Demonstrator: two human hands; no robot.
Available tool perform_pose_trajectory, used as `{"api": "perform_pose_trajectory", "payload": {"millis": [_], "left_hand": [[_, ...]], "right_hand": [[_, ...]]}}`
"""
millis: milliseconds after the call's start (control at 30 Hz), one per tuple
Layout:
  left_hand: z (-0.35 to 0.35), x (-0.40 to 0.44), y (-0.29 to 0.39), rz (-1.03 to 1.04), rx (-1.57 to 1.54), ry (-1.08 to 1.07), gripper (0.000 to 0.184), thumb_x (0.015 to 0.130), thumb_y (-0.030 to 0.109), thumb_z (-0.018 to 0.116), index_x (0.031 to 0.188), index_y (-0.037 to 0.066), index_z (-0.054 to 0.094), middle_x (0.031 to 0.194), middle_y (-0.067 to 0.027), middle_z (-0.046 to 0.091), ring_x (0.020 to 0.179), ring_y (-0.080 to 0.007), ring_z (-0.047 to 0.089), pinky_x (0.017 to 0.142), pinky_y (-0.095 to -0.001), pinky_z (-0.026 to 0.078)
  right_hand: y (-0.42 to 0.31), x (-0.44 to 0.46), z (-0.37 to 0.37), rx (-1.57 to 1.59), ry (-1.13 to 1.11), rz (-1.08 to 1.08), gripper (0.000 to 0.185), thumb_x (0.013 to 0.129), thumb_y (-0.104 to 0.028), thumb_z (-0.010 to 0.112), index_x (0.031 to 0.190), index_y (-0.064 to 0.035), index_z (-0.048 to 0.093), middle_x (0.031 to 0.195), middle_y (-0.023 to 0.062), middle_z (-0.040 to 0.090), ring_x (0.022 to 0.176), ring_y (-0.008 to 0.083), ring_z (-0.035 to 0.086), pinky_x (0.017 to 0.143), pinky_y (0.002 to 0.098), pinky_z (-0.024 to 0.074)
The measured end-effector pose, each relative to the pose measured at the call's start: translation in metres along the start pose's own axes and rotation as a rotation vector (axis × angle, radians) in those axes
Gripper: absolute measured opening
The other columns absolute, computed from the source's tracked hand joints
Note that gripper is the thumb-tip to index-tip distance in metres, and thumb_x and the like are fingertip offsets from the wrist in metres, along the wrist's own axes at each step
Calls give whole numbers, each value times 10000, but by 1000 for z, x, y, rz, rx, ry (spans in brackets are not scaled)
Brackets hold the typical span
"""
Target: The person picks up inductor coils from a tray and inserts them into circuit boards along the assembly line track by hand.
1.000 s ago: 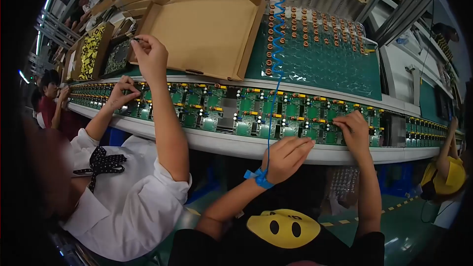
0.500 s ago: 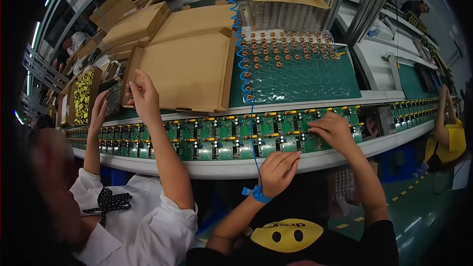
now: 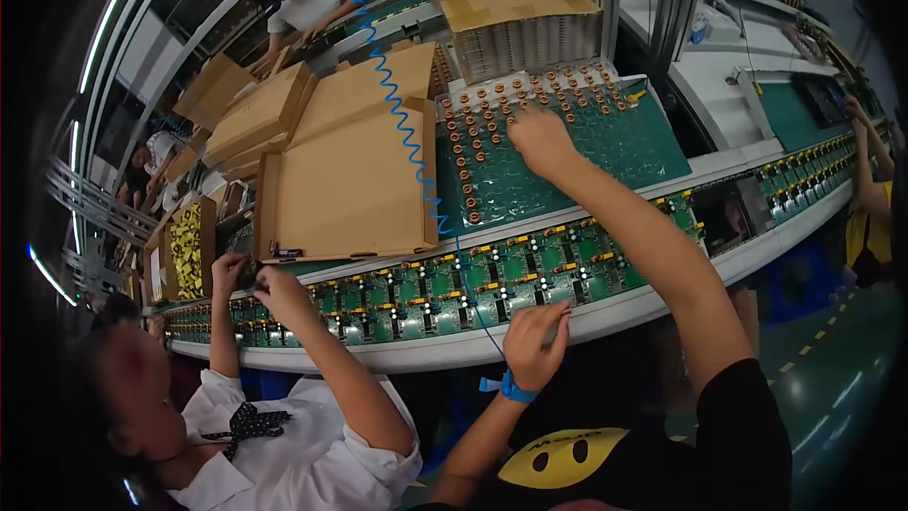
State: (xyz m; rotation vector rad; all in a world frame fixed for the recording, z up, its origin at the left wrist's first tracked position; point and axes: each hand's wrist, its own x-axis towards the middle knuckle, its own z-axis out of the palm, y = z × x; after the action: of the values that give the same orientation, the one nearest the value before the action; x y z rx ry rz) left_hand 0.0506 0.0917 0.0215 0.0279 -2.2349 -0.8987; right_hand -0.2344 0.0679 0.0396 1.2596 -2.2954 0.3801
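Note:
My right hand (image 3: 541, 144) reaches over the clear plastic tray (image 3: 586, 147), its fingers closed and turned down at the copper ring coils (image 3: 518, 95); what they hold, if anything, is hidden. Near the front edge of the line, my left hand (image 3: 534, 345) has its fingers curled together, with the fingertips by the green circuit boards (image 3: 492, 308). Any small part between them cannot be made out. A blue strap (image 3: 508, 386) with a blue cord circles my left wrist.
At the left, a co-worker in white (image 3: 303, 426) has both hands by the boards. Beyond the line lie an open cardboard box (image 3: 350, 199), a bin of yellow parts (image 3: 192, 251) and stacked trays (image 3: 530, 43). A coiled blue cord (image 3: 402, 123) hangs ahead.
My right hand has gone from the circuit boards up to the coil tray. My left hand stays near the line's edge. The co-worker's hands have come down to the boards, and the view has shifted.

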Motion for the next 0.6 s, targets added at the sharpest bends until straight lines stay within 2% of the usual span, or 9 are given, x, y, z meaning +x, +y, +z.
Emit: {"api": "perform_pose_trajectory", "payload": {"millis": [33,100,133,233,267,367,500,567,600], "left_hand": [[-3,0,0,-1,-3,-30,290,784,-29,732,1066,30,706,937,-92,702,814,-246,655,726,-331,531],[-6,-1,2,-334,-184,-12,286,820,-28,712,1102,10,685,957,-105,702,849,-204,667,744,-303,528],[-3,-4,-5,-423,-310,28,267,867,-28,678,1132,-17,649,981,-112,697,892,-163,669,767,-281,528],[-9,1,-7,-679,-598,85,216,918,0,629,1130,-31,604,969,-95,690,864,-129,652,754,-247,510],[-11,3,-7,-690,-589,83,216,918,0,629,1130,-31,604,969,-95,690,864,-129,652,754,-247,510],[-13,9,-10,-749,-631,71,199,918,16,639,1110,-29,614,962,-87,685,833,-120,639,729,-242,505],[-11,16,-14,-733,-653,59,199,905,13,657,1102,-17,644,953,-70,678,827,-115,631,732,-245,507],[-9,25,-15,-744,-641,43,205,900,9,663,1104,-12,654,953,-67,677,830,-113,631,737,-242,506],[-9,31,-16,-722,-580,-12,215,898,1,668,1112,-22,658,987,-74,676,862,-118,638,767,-244,515]], "right_hand": [[-2,3,-3,-55,-15,-31,129,670,-42,719,793,-79,736,879,102,667,905,298,641,745,411,541],[-1,9,-8,-9,-15,-37,117,671,-47,722,784,-78,729,874,103,668,905,299,643,737,414,543],[3,6,-5,32,-5,-68,106,672,-52,724,775,-77,722,868,105,669,904,299,645,730,417,546],[15,-3,-2,196,50,-30,113,680,-49,715,785,-89,706,856,109,668,896,297,645,738,416,548],[18,-9,-3,244,66,36,177,696,-56,712,864,-82,665,869,96,662,876,281,646,732,418,538],[29,-37,-28,470,63,124,213,740,-58,700,935,-82,617,898,79,656,852,273,641,716,410,523],[48,-86,-53,617,81,161,241,789,-71,705,1004,-77,595,930,65,652,847,261,639,704,388,511],[56,-109,-60,658,244,183,217,812,-74,711,1008,-71,617,941,59,654,849,251,641,703,363,511],[62,-117,-64,662,242,193,217,812,-74,711,1008,-71,617,941,59,654,849,251,641,703,363,511]]}}
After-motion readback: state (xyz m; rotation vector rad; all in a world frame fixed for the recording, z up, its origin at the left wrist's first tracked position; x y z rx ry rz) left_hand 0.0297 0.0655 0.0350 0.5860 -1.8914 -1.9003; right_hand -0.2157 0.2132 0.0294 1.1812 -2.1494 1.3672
